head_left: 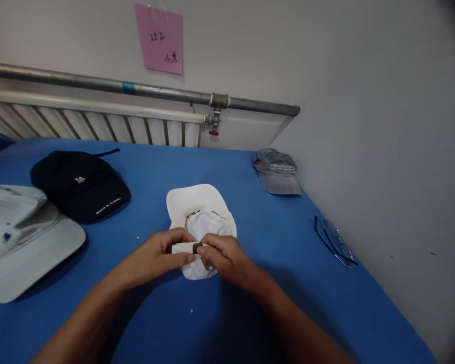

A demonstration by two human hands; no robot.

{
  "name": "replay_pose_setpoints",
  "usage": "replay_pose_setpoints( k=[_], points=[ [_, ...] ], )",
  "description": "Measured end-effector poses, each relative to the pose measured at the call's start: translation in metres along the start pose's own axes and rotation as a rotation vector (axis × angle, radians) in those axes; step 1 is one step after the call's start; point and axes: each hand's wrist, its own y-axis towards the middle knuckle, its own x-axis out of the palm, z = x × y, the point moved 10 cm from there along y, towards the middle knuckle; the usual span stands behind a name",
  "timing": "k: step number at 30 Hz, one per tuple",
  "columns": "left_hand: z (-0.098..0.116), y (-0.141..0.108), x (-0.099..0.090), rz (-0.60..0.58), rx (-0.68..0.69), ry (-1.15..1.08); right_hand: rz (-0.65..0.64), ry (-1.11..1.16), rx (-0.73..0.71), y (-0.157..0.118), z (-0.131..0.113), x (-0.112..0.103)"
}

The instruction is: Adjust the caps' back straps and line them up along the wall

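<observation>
A white baseball cap (200,198) lies upside down on the blue table, its brim toward the wall and its inside showing. My left hand (170,250) pinches the cap's back strap (182,248) between thumb and fingers. From the other side, my right hand (227,255) grips the same strap at its small brass-coloured buckle (197,247), the thumb pressed on the metal. Part of the strap's end is hidden under the right fingers.
On the left lie a pale cap (30,242) and a navy cap (79,187). A grey cap (276,172) sits at the back right, with eyeglasses (335,242) near the right wall. Behind the blue table (151,323) run a radiator (136,129) and a metal pipe (167,93).
</observation>
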Motion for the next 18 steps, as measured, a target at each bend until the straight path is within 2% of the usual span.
replay_pose_setpoints(
  k=[4,9,15,18],
  points=[
    [0.001,0.001,-0.002,0.025,0.01,0.183,0.022,-0.063,-0.02,0.001,0.0,0.0],
    [-0.003,0.003,-0.005,0.05,-0.022,0.177,0.057,-0.18,-0.079,-0.002,-0.004,-0.002],
    [0.0,-0.001,-0.007,0.04,-0.002,0.075,0.165,-0.401,-0.378,-0.015,-0.039,-0.012],
    [0.003,-0.003,-0.014,0.072,0.014,0.013,0.201,-0.373,-0.424,-0.021,-0.049,-0.023]
  ],
)
